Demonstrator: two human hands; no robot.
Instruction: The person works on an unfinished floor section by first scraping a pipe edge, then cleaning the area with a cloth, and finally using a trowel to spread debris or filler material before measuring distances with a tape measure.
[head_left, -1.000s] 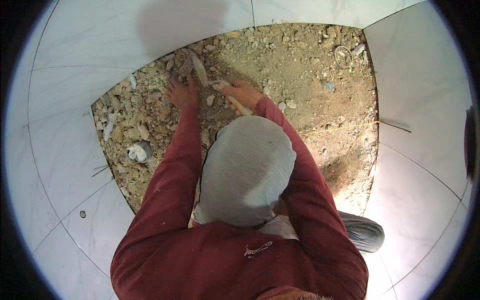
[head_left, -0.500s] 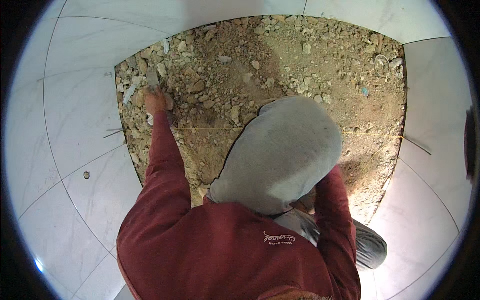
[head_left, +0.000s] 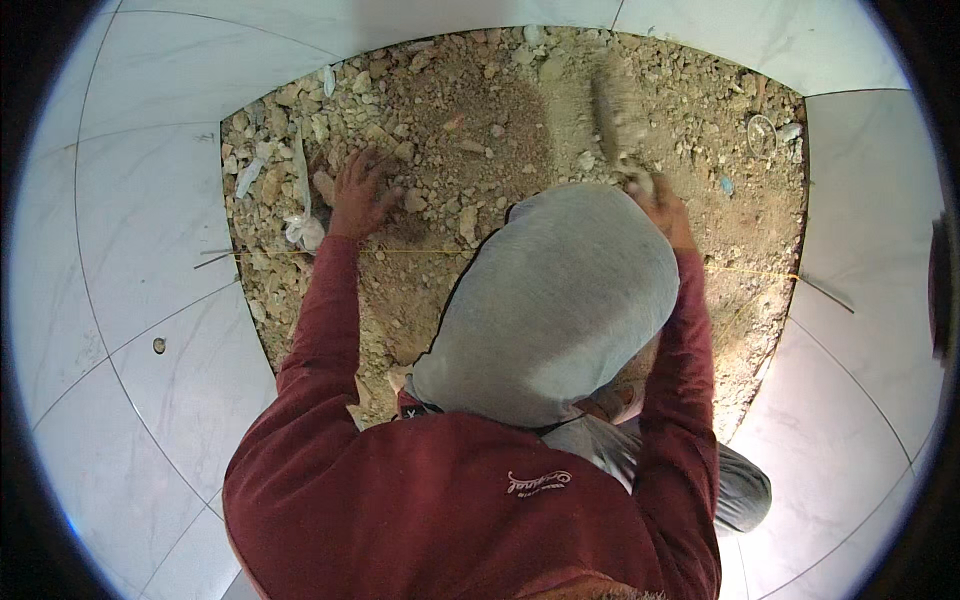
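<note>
Right grip (head_left: 662,205) clenched on a tool (head_left: 633,178), right of centre toward the top of the frame; too blurred to tell its shape. Left grip (head_left: 362,195) unclenched, spread over rubble (head_left: 470,145) at upper left, holding nothing I can make out. Yellow string (head_left: 420,251) crosses mid-frame. Likely step: working loose rubble. Next move calls for controlled strokes, clear of the string.

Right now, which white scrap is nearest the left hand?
The crumpled white scrap, below-left of the left hand; the other white scraps lie farther off, close to the tiles.
</note>
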